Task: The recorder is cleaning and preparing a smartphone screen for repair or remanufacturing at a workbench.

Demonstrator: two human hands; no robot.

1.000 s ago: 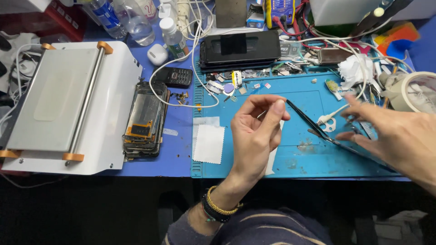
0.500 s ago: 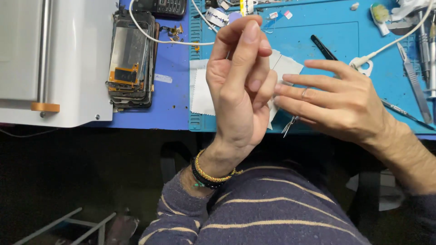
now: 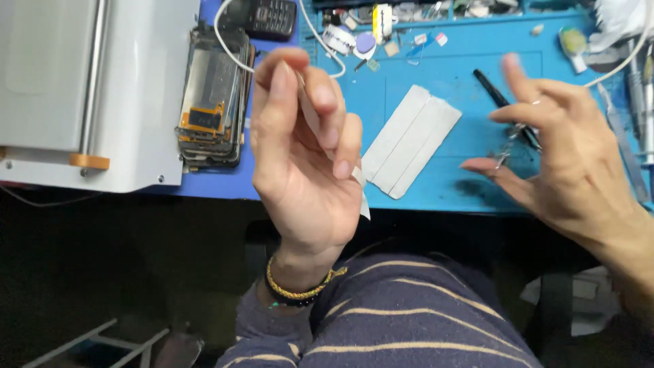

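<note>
My left hand [image 3: 306,163] is raised in front of me, palm toward the camera, pinching a thin white strip [image 3: 362,197] between thumb and fingers. The strip's lower end hangs past the heel of the hand. My right hand [image 3: 572,163] hovers over the blue mat [image 3: 463,184] with its fingers spread. Between thumb and forefinger it holds slim metal tweezers [image 3: 509,144], tips pointing down. The two hands are apart. A white sheet folded into three bands [image 3: 411,140] lies on the mat between them.
A black pen-like tool [image 3: 492,87] lies on the mat by my right hand. A stack of opened phone frames [image 3: 211,102] leans against a white machine [image 3: 88,88] at left. A keypad phone [image 3: 269,15], small parts, cables and metal tools crowd the far edge.
The hands were touching in front of me; now they have parted, the right moving out to the right with the tweezers. The white sheet on the mat is uncovered.
</note>
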